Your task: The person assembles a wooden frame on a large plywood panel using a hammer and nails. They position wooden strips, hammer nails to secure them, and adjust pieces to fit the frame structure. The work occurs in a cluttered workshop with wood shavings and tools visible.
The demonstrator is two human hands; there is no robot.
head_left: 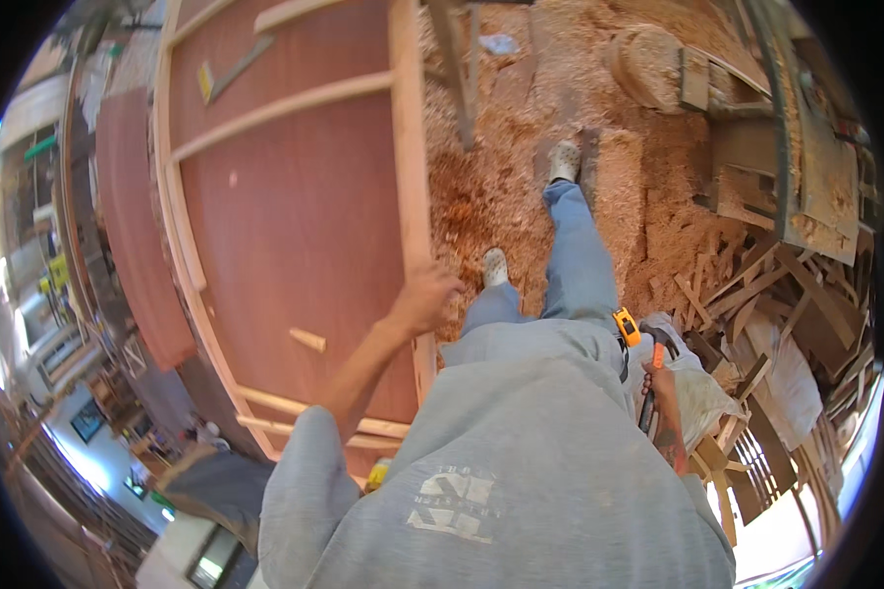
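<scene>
My left hand (427,296) is over the near right rail (410,167) of a wooden frame with a reddish-brown panel (285,226). Its fingers are curled in; whatever they may hold is hidden. Down by my right hip, my right hand (662,383) is closed around a hammer (656,355) with an orange and black handle, its metal head upward. On the panel lies a short piece of wood (307,340). Farther off, a try square (231,74) with a yellow part rests there too. An orange tape measure (626,327) is at my waist.
Wood shavings (511,196) cover the floor around my feet. Offcuts (786,285) are piled on the right, near a pale plastic sack (692,388). A sawdust-covered bench or machine (810,187) stands at the far right. Another reddish board (133,216) is left of the frame.
</scene>
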